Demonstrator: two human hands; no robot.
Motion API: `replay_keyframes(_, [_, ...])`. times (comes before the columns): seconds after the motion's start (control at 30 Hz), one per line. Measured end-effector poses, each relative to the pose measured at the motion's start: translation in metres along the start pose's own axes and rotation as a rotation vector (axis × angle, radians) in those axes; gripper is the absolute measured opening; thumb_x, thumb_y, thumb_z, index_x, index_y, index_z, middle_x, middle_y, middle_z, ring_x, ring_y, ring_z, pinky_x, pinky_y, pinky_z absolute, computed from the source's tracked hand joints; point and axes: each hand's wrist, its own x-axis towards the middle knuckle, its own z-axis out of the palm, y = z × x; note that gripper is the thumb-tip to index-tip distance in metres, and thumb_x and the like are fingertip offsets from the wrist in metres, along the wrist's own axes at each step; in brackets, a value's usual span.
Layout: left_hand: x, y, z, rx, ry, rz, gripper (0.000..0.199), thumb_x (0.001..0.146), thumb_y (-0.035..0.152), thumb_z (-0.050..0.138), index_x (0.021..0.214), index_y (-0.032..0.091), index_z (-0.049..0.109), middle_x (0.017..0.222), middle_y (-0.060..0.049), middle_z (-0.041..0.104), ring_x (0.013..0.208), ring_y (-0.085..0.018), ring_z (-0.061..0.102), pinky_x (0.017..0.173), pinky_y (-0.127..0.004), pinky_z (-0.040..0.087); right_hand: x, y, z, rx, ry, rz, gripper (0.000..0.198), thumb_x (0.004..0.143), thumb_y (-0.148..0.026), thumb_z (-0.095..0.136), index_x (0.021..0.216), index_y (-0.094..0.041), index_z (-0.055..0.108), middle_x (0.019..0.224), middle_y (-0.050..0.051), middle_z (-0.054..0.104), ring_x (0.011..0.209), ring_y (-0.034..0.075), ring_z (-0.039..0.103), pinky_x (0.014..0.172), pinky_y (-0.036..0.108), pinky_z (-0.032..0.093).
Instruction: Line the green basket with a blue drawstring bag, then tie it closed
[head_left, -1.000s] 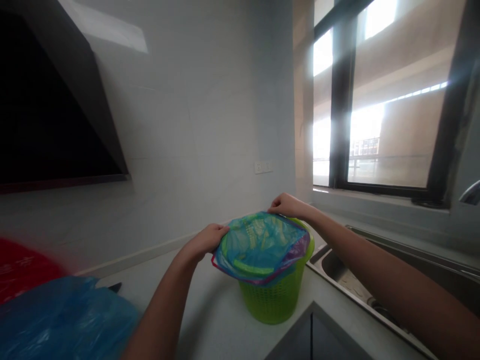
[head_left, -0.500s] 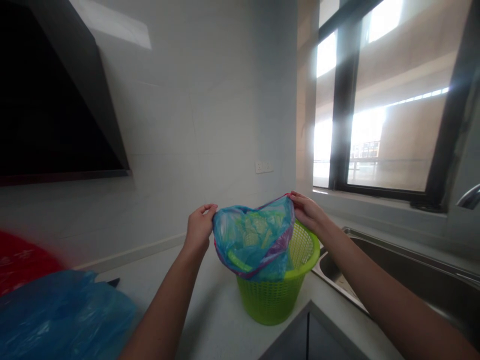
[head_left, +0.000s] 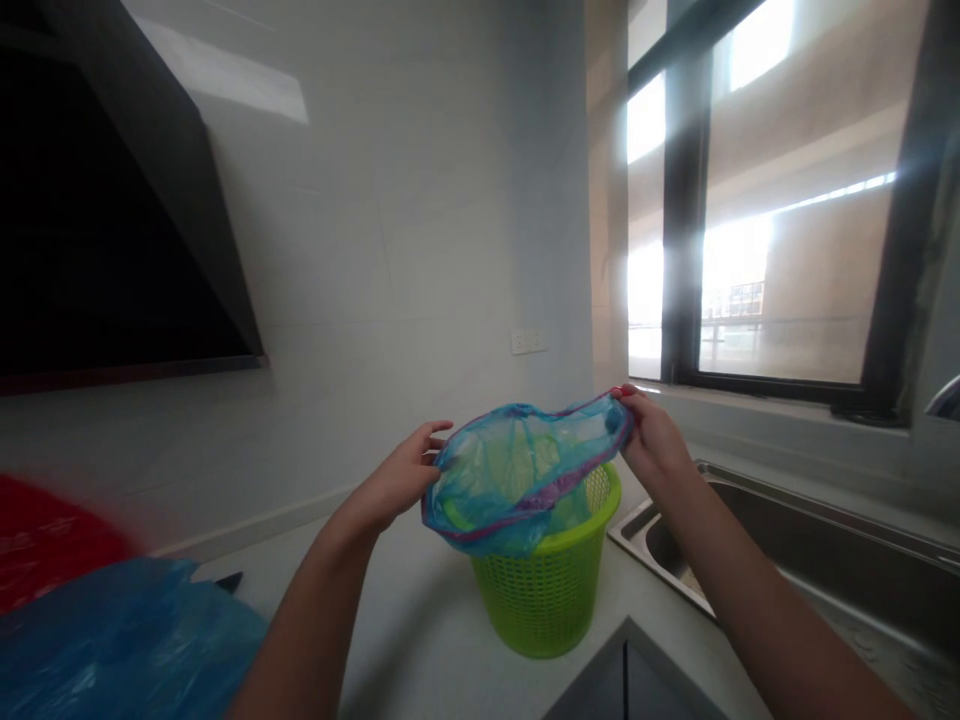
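Observation:
A thin blue, see-through garbage bag [head_left: 495, 465] with a purple-red drawstring edge lies over the mouth of a green plastic basket [head_left: 540, 600], partly sunk inside it. The basket stands upright on the counter. My right hand [head_left: 651, 432] pinches the bag's right edge and holds it out past the basket's rim. At the bag's left edge, my left hand [head_left: 405, 468] has its fingers apart, and they touch or almost touch the plastic. The bag's lower part inside the basket shows only dimly.
Right of the basket is a steel sink [head_left: 712, 480], below a dark-framed window [head_left: 780, 385]. A blue plastic bag [head_left: 127, 640] and a red one [head_left: 52, 540] lie at the left. A dark range hood [head_left: 150, 240] hangs above. A wall socket [head_left: 529, 342] is behind.
My right hand has moved right, pulling the bag's edge with it. The fingers of my left hand have spread from their pinch. The bag's mouth is stretched wider and flatter over the basket.

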Motion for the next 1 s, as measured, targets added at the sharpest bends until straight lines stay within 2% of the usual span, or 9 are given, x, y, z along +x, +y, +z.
replay_keyframes(0.07, [0.001,-0.003,-0.003,0.247,0.104,-0.050,0.066,0.056,0.016,0.063,0.122,0.014,0.058,0.102,-0.015,0.069,0.081,-0.030,0.067,0.059,-0.033,0.050,-0.010,-0.009,-0.001,-0.112,0.018,-0.012,0.033,0.061,-0.014,0.072,0.091,-0.021,0.059,0.083,-0.001,0.072,0.043,0.005,0.041,0.037,0.019,0.036])
replay_keyframes(0.17, [0.003,-0.004,-0.008,0.547,0.185,-0.093,0.027,0.061,0.024,0.062,0.085,0.016,0.070,0.077,-0.011,0.070,0.067,-0.029,0.064,0.055,-0.033,0.042,-0.022,-0.019,0.002,-0.217,0.025,-0.052,0.038,0.061,-0.016,0.070,0.096,-0.021,0.057,0.090,0.003,0.076,0.038,0.003,0.023,0.034,0.021,0.022])
replay_keyframes(0.23, [0.004,-0.002,-0.012,0.660,0.256,-0.084,0.012,0.064,0.029,0.063,0.065,0.019,0.067,0.065,-0.010,0.067,0.062,-0.027,0.062,0.055,-0.032,0.038,-0.025,-0.025,0.004,-0.275,0.068,-0.111,0.034,0.060,-0.015,0.065,0.093,-0.020,0.059,0.083,0.003,0.075,0.040,0.004,0.029,0.037,0.021,0.024])
replay_keyframes(0.3, [0.003,0.003,-0.016,0.680,0.357,-0.080,0.016,0.065,0.035,0.066,0.058,0.021,0.064,0.056,-0.007,0.063,0.056,-0.025,0.058,0.052,-0.032,0.034,-0.026,-0.028,0.006,-0.367,0.128,-0.178,0.028,0.062,-0.015,0.060,0.089,-0.019,0.062,0.073,0.002,0.071,0.046,0.007,0.042,0.043,0.022,0.031])
replay_keyframes(0.4, [-0.006,0.016,-0.017,0.544,0.479,-0.056,0.024,0.067,0.044,0.068,0.061,0.022,0.059,0.049,-0.002,0.055,0.046,-0.020,0.050,0.045,-0.029,0.031,-0.026,-0.031,0.006,-0.512,0.137,-0.283,0.022,0.066,-0.017,0.055,0.085,-0.018,0.064,0.071,0.003,0.068,0.064,0.014,0.058,0.056,0.025,0.042])
replay_keyframes(0.53, [-0.024,0.039,-0.006,0.291,0.501,0.056,0.037,0.064,0.051,0.074,0.060,0.022,0.052,0.049,0.002,0.052,0.042,-0.013,0.041,0.039,-0.024,0.026,-0.035,-0.034,0.010,-0.526,0.013,-0.367,0.026,0.065,-0.013,0.055,0.089,-0.019,0.061,0.076,0.002,0.068,0.072,0.016,0.062,0.064,0.028,0.045])
replay_keyframes(0.73, [-0.030,0.064,0.017,-0.138,0.464,0.177,0.040,0.048,0.038,0.088,0.075,0.017,0.068,0.065,-0.004,0.066,0.056,-0.016,0.058,0.045,-0.021,0.041,-0.056,-0.045,0.021,-0.513,-0.059,-0.341,0.051,0.063,-0.008,0.055,0.112,-0.020,0.061,0.095,0.006,0.074,0.072,0.015,0.062,0.061,0.028,0.047])
replay_keyframes(0.9, [-0.027,0.063,0.033,-0.178,0.342,0.199,0.035,0.056,0.039,0.084,0.079,0.015,0.073,0.067,-0.005,0.068,0.055,-0.016,0.057,0.045,-0.022,0.044,-0.056,-0.044,0.017,-0.666,-0.069,-0.377,0.050,0.069,-0.010,0.054,0.118,-0.021,0.060,0.102,0.008,0.075,0.080,0.019,0.067,0.063,0.030,0.049])
replay_keyframes(1.0, [-0.027,0.060,0.043,-0.113,0.406,0.211,0.029,0.062,0.042,0.081,0.072,0.017,0.070,0.063,-0.003,0.065,0.053,-0.014,0.054,0.044,-0.022,0.041,-0.053,-0.040,0.014,-0.737,-0.026,-0.442,0.039,0.072,-0.011,0.052,0.110,-0.019,0.063,0.092,0.008,0.075,0.084,0.020,0.068,0.070,0.032,0.051])
